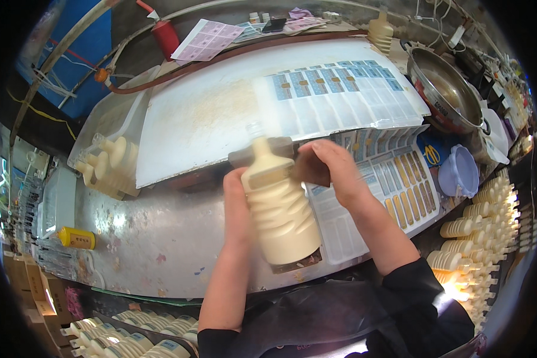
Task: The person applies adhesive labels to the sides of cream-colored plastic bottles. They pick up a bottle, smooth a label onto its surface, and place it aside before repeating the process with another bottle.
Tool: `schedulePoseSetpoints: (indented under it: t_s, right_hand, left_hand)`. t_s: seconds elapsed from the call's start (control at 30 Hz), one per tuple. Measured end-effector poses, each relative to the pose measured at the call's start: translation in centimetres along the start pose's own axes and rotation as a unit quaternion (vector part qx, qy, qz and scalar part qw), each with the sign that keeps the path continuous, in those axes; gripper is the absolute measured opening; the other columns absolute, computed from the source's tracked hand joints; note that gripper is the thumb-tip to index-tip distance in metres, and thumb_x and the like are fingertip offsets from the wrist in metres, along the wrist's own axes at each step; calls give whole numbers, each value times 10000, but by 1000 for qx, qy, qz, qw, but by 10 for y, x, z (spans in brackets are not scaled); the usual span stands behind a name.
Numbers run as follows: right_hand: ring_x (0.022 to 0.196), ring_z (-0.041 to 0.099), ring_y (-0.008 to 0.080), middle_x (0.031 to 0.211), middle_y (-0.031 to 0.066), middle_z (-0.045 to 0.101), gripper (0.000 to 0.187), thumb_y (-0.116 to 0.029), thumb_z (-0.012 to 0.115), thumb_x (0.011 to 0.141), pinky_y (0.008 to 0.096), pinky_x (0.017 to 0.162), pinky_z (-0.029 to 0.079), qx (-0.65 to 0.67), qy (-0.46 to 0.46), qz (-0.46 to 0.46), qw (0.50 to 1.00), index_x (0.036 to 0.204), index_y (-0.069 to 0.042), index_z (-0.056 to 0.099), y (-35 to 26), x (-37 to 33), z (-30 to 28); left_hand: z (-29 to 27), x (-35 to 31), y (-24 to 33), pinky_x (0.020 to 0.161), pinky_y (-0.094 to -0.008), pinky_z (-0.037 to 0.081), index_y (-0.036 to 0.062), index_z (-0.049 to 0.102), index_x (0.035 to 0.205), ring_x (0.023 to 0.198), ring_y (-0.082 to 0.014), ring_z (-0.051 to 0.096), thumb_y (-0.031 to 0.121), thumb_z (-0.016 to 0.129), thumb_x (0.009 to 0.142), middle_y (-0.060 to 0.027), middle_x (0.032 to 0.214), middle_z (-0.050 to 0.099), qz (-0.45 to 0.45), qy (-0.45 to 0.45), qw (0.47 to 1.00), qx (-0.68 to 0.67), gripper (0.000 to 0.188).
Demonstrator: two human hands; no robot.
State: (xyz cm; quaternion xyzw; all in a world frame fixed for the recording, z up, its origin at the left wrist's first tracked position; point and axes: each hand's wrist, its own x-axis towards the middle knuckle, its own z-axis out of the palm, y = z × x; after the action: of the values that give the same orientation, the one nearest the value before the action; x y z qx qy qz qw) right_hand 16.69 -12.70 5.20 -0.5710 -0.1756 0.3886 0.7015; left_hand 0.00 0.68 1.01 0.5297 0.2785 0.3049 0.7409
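A cream bottle (283,221) with a ridged, twisted body and a clear neck lies tilted in front of me, neck away from me. My left hand (235,197) grips its left side near the shoulder. In my right hand (338,170), slightly blurred, is a dark brown flat piece (312,169), close to the bottle's upper right side; what it is made of I cannot make out. Dark brown supports show beside the neck and under the base. To the right lies a clear tray of label sheets (400,185) with gold and blue strips.
A white board (185,125) bears more blue labels (319,83). At left, cream bottles (110,164) stand by a plastic bin; a yellow container (77,238) is nearer. On the right are a metal pan (444,89), a lavender bucket (459,172) and rows of bottles (477,221). More bottles (128,340) fill the lower left.
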Motion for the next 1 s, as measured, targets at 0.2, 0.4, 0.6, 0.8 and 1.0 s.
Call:
schedulePoseSetpoints:
  t_s: [0.2,0.4,0.6,0.8,1.0]
  right_hand:
    - [909,691,289,1003,92,717,243,-51,731,770,392,790,526,-443,31,-517,732,1010,-71,701,11,-32,36]
    - [836,659,250,912,95,669,208,-85,664,752,370,723,489,-510,-14,-570,644,952,-33,681,-1,-39,74]
    - [742,589,229,813,70,547,172,-77,620,698,359,663,455,-573,-47,-559,597,867,-45,617,17,-44,108]
    - [774,643,274,823,93,616,223,-75,675,715,377,678,495,-590,-105,-498,626,930,-22,648,29,-39,113]
    - [968,662,425,1066,218,677,288,-80,544,931,483,849,529,-260,103,-330,901,1214,-29,555,-26,-7,82]
  left_hand:
    - [10,-6,5,920,-310,530,63,539,1270,1064,-139,612,260,480,1108,-62,1170,631,-24,37,998,-39,262]
    - [6,-10,9,961,-334,519,72,576,1295,1093,-172,633,264,445,1116,-65,1184,664,-68,61,987,-135,293]
    - [-17,-8,-19,1023,-396,480,66,549,1384,1136,-226,628,384,285,1139,-94,1273,658,-123,-4,939,-321,481]
    - [-24,-10,-21,1076,-411,450,76,521,1420,1223,-250,589,470,245,1129,-112,1346,620,-93,-133,894,-417,562]
    - [-4,-13,4,1083,-398,444,9,527,1333,1212,-240,577,662,253,1064,-104,1297,608,-88,25,960,-263,758]
